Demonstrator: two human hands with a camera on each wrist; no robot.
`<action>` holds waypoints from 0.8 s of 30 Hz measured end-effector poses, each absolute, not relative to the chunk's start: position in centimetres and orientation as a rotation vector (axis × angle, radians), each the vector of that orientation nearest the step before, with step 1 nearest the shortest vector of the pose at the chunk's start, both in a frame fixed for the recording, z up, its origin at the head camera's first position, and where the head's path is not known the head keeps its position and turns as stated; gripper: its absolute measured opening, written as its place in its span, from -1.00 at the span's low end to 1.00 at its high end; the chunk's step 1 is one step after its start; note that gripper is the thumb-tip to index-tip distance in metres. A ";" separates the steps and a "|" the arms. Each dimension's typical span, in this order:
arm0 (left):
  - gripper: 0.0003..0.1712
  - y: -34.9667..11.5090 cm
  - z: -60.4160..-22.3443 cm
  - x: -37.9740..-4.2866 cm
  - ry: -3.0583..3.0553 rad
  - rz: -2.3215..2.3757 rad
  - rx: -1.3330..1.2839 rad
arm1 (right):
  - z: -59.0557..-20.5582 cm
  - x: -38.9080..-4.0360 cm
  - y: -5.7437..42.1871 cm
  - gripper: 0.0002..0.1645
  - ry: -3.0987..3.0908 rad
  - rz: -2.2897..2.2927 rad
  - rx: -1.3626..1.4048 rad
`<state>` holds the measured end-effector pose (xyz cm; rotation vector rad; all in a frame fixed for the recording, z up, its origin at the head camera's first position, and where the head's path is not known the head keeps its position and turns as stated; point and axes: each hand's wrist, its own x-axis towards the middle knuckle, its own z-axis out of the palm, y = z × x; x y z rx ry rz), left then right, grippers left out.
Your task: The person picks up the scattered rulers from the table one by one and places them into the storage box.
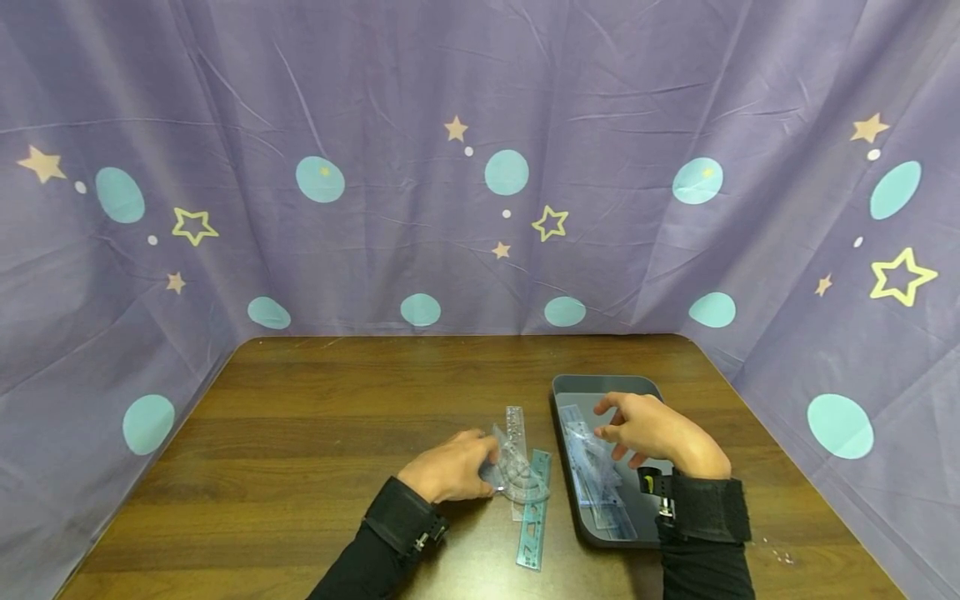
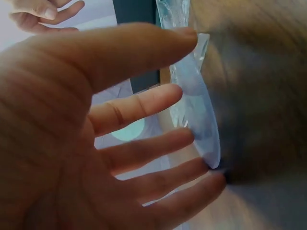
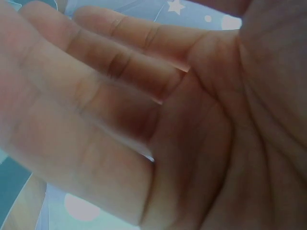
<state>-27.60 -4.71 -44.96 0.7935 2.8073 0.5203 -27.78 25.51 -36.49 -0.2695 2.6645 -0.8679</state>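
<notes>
My left hand [image 1: 453,468] is low over the table, its fingertips at the edge of a clear, bluish plastic piece [image 2: 204,120] with a curved outline. The left wrist view shows those fingers spread and fairly straight, the thumb overlapping the piece's upper end. Beside them lies a clear protractor [image 1: 534,490], overlapping a clear ruler [image 1: 515,425] and a teal ruler [image 1: 531,542]. My right hand [image 1: 648,425] hovers over a dark grey tray [image 1: 573,508], fingers loosely bent with nothing between them. Several clear drawing tools [image 1: 592,467] lie along the tray's left side.
The brown wooden table [image 1: 300,433] extends left of the tools and behind them. A purple curtain [image 1: 390,167] with stars and dots surrounds its far and side edges. Small shiny specks [image 1: 780,554] show at the tray's right.
</notes>
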 end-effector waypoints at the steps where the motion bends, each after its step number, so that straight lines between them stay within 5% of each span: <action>1: -0.63 -4.8 -44.9 -27.7 2.795 0.534 0.808 | -36.5 -27.8 25.5 -0.47 2.664 -0.867 -0.268; 13: -0.68 -5.4 -43.5 -27.8 2.944 0.640 0.888 | -36.5 -27.9 25.3 -0.48 2.663 -0.852 -0.281; 19: -0.98 -5.5 -43.3 -27.8 3.161 0.552 0.810 | -36.4 -27.8 25.2 -0.48 2.666 -0.841 -0.284; 24: -0.87 -5.8 -42.9 -27.7 3.210 0.622 0.726 | -36.4 -27.7 25.0 -0.48 2.672 -0.828 -0.288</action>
